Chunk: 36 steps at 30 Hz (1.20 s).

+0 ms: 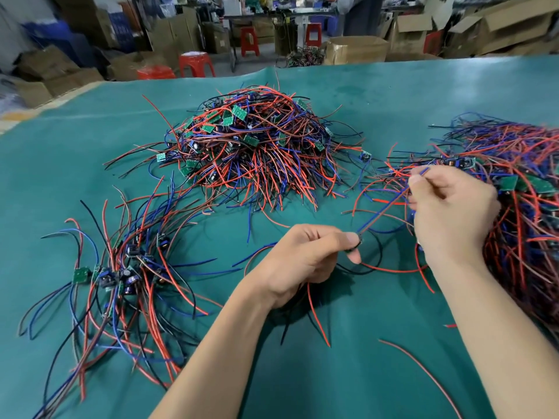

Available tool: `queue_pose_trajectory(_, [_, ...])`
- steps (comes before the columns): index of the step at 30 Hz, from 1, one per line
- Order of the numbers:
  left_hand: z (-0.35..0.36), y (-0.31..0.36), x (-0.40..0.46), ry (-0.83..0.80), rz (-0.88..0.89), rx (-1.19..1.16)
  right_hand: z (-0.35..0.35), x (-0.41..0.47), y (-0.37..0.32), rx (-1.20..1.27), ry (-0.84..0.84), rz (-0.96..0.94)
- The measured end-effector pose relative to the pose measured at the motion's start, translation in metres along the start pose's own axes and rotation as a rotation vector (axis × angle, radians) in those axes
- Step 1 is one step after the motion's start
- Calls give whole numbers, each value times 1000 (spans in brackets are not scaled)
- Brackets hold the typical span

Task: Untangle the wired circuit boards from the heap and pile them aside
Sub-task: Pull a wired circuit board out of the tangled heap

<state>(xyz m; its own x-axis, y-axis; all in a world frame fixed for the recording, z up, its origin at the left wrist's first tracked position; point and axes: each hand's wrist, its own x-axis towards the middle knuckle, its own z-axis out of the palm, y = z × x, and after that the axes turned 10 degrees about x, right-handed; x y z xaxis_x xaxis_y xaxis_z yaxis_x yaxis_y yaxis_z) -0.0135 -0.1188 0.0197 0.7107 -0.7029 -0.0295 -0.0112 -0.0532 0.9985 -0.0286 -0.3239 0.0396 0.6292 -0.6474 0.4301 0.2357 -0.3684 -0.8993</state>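
Circuit board (354,245) in left hand (305,257) pinch grip, wires (390,204) in right hand (450,213).

no text, label, brand or number is legible anywhere; boards and boxes are too blurred.

The teal matt surface (348,95) looks like smooth rubbery sheet. Red, blue and black wires (266,152) wear glossy plastic insulation; small green circuit boards (239,111) look matt.

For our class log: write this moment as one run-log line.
left hand: pinches board | right hand: pulls blue wire | pile: left
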Motion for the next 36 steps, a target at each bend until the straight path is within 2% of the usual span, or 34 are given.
queue_pose_trajectory(4, [-3, -2, 0, -28, -4, -20, -7, 7, 10, 72, 197, -54])
queue_pose_trajectory(7, [-3, -2, 1, 49, -11, -121, -1, -4, 6, -33, 285, -151])
queue_pose_trajectory(9, [-3, -1, 1, 97, -11, -160, 9, -17, -1, -82, 117, -192])
queue_pose_trajectory(12, [-3, -2, 0, 107, 9, -175, 23, -34, -10, -67, -434, -58])
queue_pose_trajectory(14, [-3, -1, 0, 105, 19, -153, 25, -39, -12, -21, -675, -46])
queue_pose_trajectory(21, [-3, -1, 0, 129, -41, -193, 18, -31, -8, 220, -790, 89])
queue_pose_trajectory(28, [-4, 2, -1, 86, -32, -172, 19, -32, -10, 207, -698, 16])
queue_pose_trajectory(32, [-5, 3, -3, 15, -32, -118, 20, -27, -8, 218, -485, 2])
queue_pose_trajectory(36, [-5, 4, -5, -55, -26, -68, 12, -15, -5, 91, -258, -56])
